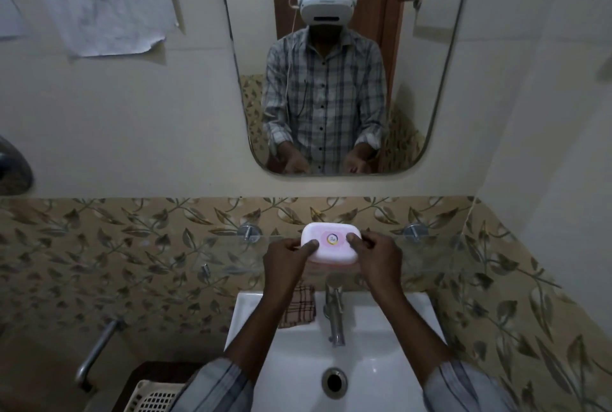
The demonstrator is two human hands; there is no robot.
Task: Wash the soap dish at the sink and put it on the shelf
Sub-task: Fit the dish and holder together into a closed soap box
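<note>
A pink and white soap dish with a round sticker on its lid sits at the glass shelf above the sink. My left hand grips its left end, thumb on the lid. My right hand grips its right end the same way. Whether the dish rests on the glass or hangs just above it I cannot tell. The lower half of the dish is hidden behind my fingers.
A chrome tap stands below the shelf, over the basin's drain. A checked cloth lies on the sink's back left rim. A mirror hangs above. A white basket and a metal pipe are lower left.
</note>
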